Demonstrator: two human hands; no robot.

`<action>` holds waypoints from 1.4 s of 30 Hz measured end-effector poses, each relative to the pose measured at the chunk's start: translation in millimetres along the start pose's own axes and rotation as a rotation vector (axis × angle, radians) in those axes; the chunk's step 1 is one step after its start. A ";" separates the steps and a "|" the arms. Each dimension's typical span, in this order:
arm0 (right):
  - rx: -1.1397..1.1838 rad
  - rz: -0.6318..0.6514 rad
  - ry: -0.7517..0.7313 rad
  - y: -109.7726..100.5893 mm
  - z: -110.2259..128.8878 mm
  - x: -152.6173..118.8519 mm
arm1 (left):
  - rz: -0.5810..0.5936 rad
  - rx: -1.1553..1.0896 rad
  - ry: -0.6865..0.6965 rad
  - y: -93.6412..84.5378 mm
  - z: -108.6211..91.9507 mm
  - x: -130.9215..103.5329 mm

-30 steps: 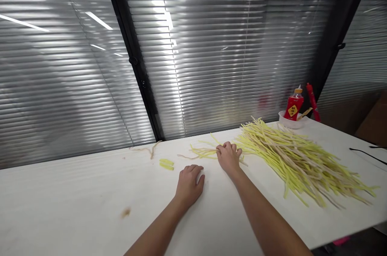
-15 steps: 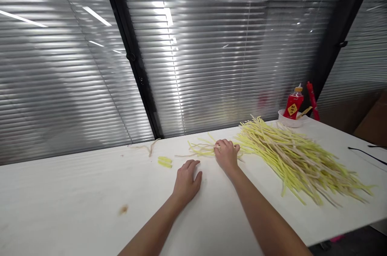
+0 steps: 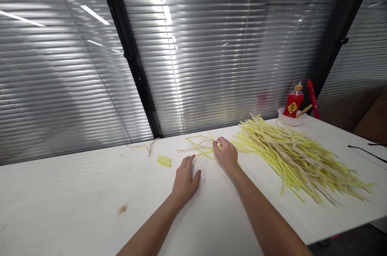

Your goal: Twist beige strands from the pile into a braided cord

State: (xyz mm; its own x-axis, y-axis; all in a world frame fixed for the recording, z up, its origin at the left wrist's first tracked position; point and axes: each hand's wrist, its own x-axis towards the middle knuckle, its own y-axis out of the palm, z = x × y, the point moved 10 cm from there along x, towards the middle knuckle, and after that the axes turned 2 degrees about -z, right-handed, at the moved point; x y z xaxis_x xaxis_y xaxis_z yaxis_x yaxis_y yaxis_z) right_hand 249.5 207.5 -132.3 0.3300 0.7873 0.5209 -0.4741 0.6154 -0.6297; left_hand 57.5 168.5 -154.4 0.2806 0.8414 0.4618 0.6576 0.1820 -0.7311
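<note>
A few thin yellow strands [image 3: 202, 148] are pinched by the curled right hand [image 3: 226, 154]; the left hand [image 3: 185, 178] is laid flat and empty on the white table [image 3: 75, 203]. If tugged, these strands could snag the big heap [image 3: 296, 159] alongside and scatter it.

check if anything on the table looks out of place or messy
A brown stain marks the white table near the left forearm. Two short yellow pieces and a pale curled strand lie apart from the big pile of yellow strips.
</note>
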 end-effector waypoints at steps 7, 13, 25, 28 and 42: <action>0.112 -0.101 -0.032 -17.2 3.3 2.4 | -0.007 -0.002 0.006 -0.9 -0.7 0.6; 0.126 -0.161 -0.165 -20.9 13.5 2.4 | 0.017 -0.003 -0.011 2.6 3.0 -0.5; 0.160 -0.139 -0.203 -14.8 10.4 3.9 | 0.023 -0.012 -0.012 3.0 1.6 -0.5; 0.197 -0.156 -0.206 -15.9 9.9 2.8 | 0.021 -0.011 -0.013 2.7 1.5 -0.3; 0.388 -0.202 -0.240 -24.1 13.2 -2.7 | -0.014 -0.053 -0.029 -0.6 1.9 -1.4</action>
State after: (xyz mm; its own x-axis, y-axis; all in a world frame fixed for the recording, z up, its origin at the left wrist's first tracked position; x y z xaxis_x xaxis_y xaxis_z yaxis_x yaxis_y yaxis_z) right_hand 249.2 190.0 -110.9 0.2704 0.5947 0.7571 -0.7042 0.6585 -0.2657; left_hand 55.3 168.3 -155.6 0.2509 0.8534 0.4568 0.6981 0.1674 -0.6962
